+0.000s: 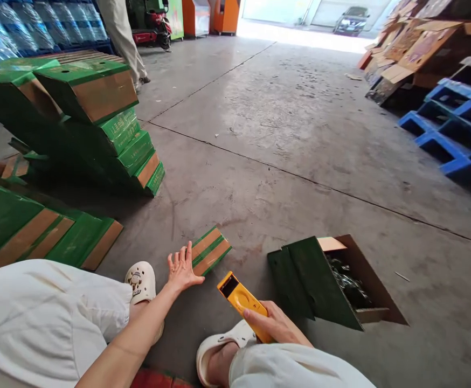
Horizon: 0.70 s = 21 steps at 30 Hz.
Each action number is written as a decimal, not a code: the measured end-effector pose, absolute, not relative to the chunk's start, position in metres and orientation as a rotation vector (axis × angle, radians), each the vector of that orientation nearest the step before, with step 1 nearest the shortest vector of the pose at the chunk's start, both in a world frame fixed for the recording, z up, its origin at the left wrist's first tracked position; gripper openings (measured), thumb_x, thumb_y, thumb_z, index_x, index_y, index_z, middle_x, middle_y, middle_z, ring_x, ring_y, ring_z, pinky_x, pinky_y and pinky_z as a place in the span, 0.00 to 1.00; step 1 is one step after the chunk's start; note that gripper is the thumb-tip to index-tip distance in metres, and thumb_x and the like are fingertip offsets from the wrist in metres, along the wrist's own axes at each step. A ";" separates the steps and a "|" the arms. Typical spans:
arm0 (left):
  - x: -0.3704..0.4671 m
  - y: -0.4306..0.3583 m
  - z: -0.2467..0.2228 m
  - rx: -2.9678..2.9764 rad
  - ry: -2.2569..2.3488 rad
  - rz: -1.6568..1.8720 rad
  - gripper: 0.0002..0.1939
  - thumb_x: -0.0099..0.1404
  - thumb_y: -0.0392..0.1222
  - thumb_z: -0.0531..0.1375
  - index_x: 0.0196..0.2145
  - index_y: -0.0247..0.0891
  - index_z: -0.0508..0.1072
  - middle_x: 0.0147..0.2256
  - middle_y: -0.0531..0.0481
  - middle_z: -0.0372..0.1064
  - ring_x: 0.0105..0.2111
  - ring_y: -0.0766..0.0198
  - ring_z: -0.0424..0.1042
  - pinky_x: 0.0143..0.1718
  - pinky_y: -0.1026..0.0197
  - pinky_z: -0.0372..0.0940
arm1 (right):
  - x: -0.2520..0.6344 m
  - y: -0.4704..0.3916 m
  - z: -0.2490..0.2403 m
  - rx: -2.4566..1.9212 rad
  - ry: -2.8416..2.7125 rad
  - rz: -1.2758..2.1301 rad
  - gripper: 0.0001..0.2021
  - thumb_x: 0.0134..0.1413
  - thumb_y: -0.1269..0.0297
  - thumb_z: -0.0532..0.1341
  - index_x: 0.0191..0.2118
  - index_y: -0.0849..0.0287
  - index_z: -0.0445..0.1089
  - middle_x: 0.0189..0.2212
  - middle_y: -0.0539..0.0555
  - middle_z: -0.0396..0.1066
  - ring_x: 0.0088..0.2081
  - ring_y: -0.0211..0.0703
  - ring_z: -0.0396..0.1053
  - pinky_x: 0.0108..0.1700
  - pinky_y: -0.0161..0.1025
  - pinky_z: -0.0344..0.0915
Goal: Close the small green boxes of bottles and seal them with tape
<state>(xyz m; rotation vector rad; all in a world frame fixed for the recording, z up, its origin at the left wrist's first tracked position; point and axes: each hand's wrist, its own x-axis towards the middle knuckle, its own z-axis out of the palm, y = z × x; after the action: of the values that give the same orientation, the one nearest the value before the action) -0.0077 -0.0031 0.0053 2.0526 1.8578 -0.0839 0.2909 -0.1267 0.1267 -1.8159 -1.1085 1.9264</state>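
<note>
A small green-and-brown cardboard box (211, 250) sits on the floor in front of me. My left hand (182, 268) is at its near left end, fingers spread and thumb stretched along the lower edge; whether the palm presses on it I cannot tell. In my right hand (274, 320) is a yellow handheld tool (246, 304), fingers wrapped round it. The tool has a dark opening at its front end, which points toward the small box. To the right lies an open dark green carton (314, 283) with dark, shiny plastic-looking contents inside.
Green cartons (118, 129) are stacked at the left, with more (77, 237) beside my left leg. Blue pallets (457, 124) and brown cardboard boxes (425, 51) stand at the right. A person's leg (124, 37) shows near wrapped water bottles (53, 24). A car (352, 21) is outside.
</note>
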 end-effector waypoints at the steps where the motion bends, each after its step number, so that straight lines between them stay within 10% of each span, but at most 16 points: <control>1: -0.007 -0.004 0.005 2.054 1.851 -0.088 0.72 0.48 0.61 0.71 0.79 0.38 0.37 0.73 0.32 0.53 0.67 0.33 0.59 0.70 0.37 0.42 | 0.290 -0.128 0.127 -1.788 -1.128 1.924 0.28 0.46 0.31 0.68 0.29 0.55 0.71 0.24 0.51 0.61 0.24 0.40 0.57 0.26 0.39 0.51; 12: 0.021 -0.022 -0.001 2.207 1.982 -0.022 0.68 0.49 0.50 0.74 0.78 0.34 0.44 0.77 0.28 0.35 0.76 0.36 0.39 0.73 0.40 0.41 | 0.278 -0.128 0.091 -1.769 -1.038 2.001 0.29 0.44 0.30 0.68 0.28 0.56 0.69 0.22 0.50 0.65 0.22 0.40 0.63 0.25 0.37 0.56; 21: 0.007 0.014 0.015 2.203 1.810 -0.164 0.66 0.48 0.48 0.72 0.78 0.40 0.44 0.72 0.30 0.52 0.67 0.36 0.58 0.66 0.42 0.52 | 0.252 -0.080 0.062 -1.816 -1.023 2.018 0.24 0.49 0.39 0.70 0.30 0.59 0.74 0.24 0.52 0.72 0.25 0.41 0.70 0.27 0.33 0.64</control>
<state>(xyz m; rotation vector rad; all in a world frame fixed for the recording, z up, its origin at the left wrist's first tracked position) 0.0066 0.0135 0.0146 2.2027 1.8096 -0.1642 0.2517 -0.0800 0.0620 -1.8157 -1.0233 2.0183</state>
